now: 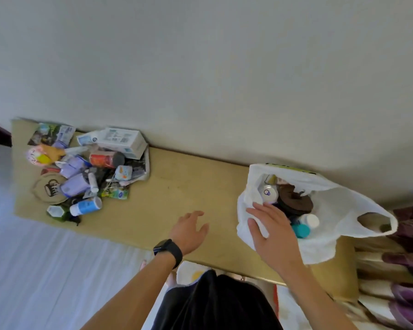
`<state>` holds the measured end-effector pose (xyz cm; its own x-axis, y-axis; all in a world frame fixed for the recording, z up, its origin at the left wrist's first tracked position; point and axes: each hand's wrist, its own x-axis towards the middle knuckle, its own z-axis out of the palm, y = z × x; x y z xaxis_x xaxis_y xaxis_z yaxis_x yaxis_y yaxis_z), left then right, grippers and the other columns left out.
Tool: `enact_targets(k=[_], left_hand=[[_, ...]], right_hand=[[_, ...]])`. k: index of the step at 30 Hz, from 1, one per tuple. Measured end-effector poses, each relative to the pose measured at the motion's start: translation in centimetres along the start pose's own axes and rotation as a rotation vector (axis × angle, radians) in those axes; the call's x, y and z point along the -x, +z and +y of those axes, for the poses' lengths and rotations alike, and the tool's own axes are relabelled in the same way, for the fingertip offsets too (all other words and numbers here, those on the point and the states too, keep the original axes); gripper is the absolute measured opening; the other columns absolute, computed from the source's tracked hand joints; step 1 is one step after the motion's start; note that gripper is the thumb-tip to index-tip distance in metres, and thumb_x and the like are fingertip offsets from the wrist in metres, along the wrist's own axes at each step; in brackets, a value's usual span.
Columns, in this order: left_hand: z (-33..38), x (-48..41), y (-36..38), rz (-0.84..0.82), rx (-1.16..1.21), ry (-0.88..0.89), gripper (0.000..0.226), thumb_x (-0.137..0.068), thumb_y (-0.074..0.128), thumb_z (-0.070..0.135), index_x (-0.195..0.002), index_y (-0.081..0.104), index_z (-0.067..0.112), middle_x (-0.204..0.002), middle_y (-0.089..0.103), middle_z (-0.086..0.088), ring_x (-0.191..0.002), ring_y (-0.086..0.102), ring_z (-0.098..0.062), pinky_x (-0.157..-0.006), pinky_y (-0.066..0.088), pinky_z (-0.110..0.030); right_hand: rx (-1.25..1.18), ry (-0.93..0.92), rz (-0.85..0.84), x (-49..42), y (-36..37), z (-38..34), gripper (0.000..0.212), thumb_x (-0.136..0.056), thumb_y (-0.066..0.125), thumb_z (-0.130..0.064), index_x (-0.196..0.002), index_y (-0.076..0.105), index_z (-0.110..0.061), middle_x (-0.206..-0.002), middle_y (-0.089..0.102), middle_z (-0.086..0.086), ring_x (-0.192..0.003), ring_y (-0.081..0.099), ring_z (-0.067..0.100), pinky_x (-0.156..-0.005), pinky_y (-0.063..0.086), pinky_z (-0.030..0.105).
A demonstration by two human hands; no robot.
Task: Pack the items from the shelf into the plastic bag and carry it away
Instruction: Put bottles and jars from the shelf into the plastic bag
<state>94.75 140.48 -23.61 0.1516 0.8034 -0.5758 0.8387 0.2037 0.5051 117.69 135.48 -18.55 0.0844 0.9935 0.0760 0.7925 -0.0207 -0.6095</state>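
Note:
A white plastic bag (339, 208) stands open on the right part of the tan shelf (177, 186). Inside it I see a brown round thing (296, 201), a white jar (270, 192), a white bottle (309, 220) and a teal cap (301, 230). My right hand (272, 232) holds the bag's near left rim, its fingers over the white plastic. My left hand (188, 231), with a black watch on the wrist, hovers above the shelf's middle with its fingers relaxed and empty. A pile of items (86, 172) lies at the shelf's left end.
The pile holds a white box (122, 139), a red can (105, 159), purple packets (74, 184), a blue-labelled bottle (86, 206) and a round wooden coaster (49, 188). A grey wall rises behind the shelf. A white sheet lies lower left; patterned purple fabric (405, 258) is at right.

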Motion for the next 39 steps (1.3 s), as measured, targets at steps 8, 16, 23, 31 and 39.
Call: enact_targets(k=[8, 16, 23, 31, 39], left_hand=[[-15.5, 3.2, -2.0, -0.042, -0.139, -0.278, 0.059, -0.096, 0.040, 0.043, -0.151, 0.027, 0.028, -0.161, 0.019, -0.002, -0.147, 0.018, -0.024, -0.118, 0.021, -0.042], [-25.9, 2.3, -5.6, -0.006, -0.174, -0.330, 0.067, -0.099, 0.037, 0.050, -0.155, 0.004, 0.036, -0.164, -0.011, 0.001, -0.151, -0.004, -0.025, -0.120, 0.003, -0.053], [-30.4, 0.6, -7.1, -0.086, -0.259, -0.268, 0.076, -0.098, 0.040, 0.045, -0.153, -0.013, 0.040, -0.160, -0.026, 0.005, -0.149, -0.018, -0.028, -0.113, -0.013, -0.060], [-30.6, 0.7, -7.4, -0.120, -0.221, -0.250, 0.079, -0.097, 0.041, 0.046, -0.153, -0.013, 0.039, -0.159, -0.029, 0.005, -0.147, -0.022, -0.028, -0.112, -0.014, -0.065], [-30.3, 0.4, -8.1, -0.159, -0.264, -0.223, 0.077, -0.095, 0.040, 0.047, -0.155, -0.007, 0.035, -0.161, -0.023, 0.001, -0.148, -0.016, -0.034, -0.113, -0.008, -0.064]], right_hand=[[0.154, -0.170, -0.657, -0.1, 12.1, -8.2, 0.056, -0.093, 0.026, -0.052, -0.137, 0.054, -0.033, -0.145, 0.048, -0.014, -0.140, 0.031, 0.009, -0.116, 0.026, 0.026], [0.391, -0.374, -0.956, -7.1, 23.8, -16.6, 0.047, -0.099, 0.039, -0.033, -0.146, 0.043, -0.027, -0.151, 0.043, -0.006, -0.142, 0.030, 0.017, -0.116, 0.028, 0.033], [0.478, -0.348, -0.798, -16.3, 32.2, -24.4, 0.055, -0.096, 0.048, -0.032, -0.149, 0.033, -0.028, -0.154, 0.032, 0.008, -0.138, 0.032, 0.033, -0.108, 0.039, 0.043], [0.625, -0.197, -0.811, -21.4, 37.8, -25.8, 0.055, -0.098, 0.052, -0.033, -0.148, 0.030, -0.034, -0.142, 0.035, 0.017, -0.121, 0.047, 0.041, -0.096, 0.045, 0.047], [0.326, -0.024, -0.556, -16.9, 33.4, -23.6, 0.061, -0.096, 0.056, -0.029, -0.148, 0.027, -0.021, -0.123, 0.048, 0.016, -0.094, 0.062, 0.035, -0.073, 0.047, 0.034]])
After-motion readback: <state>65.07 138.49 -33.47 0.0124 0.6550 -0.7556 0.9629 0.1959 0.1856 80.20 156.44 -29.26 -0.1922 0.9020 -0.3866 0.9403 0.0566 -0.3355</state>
